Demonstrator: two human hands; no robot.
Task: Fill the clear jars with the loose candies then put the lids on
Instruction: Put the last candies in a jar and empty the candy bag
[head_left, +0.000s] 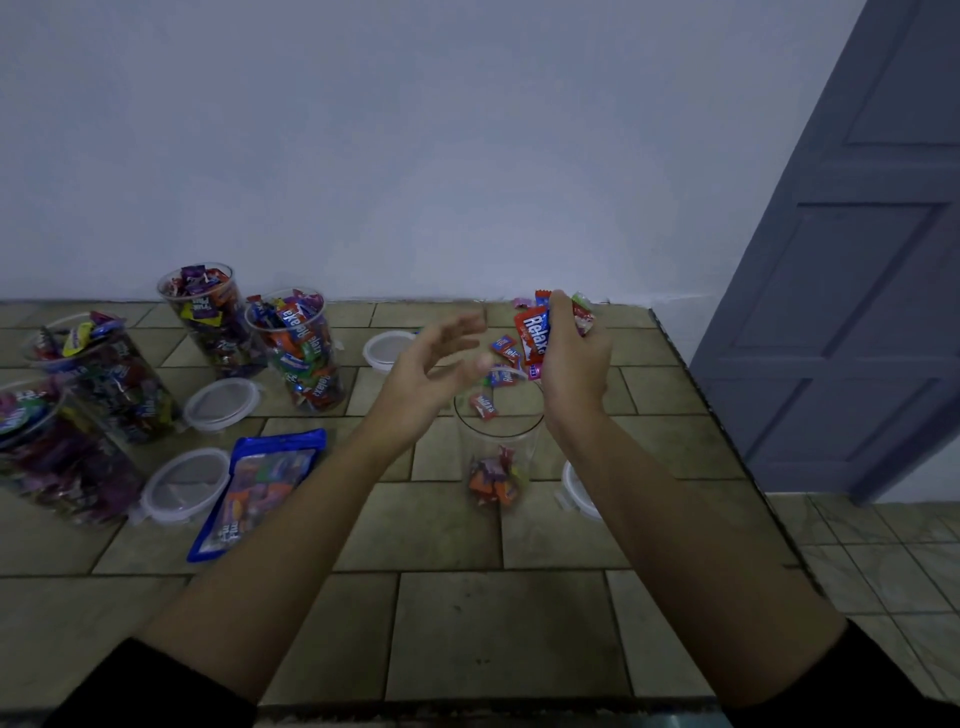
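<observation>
Above the clear jar (497, 447), the right hand (574, 358) grips candies (532, 332) while the left hand (428, 364) hangs open, empty.

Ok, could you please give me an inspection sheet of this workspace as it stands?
Surface: tan tiled counter.
Job's things: four filled jars at left, no lids on; centre jar holds a few candies at its bottom; lids lie flat on the counter.
Clutter: blue candy bag lying flat.
Grippers: right hand grips a handful above the centre jar, some dropping; left hand open beside it.
Cables: nothing seen.
Surroundings: pale wall behind, grey door at right.
</observation>
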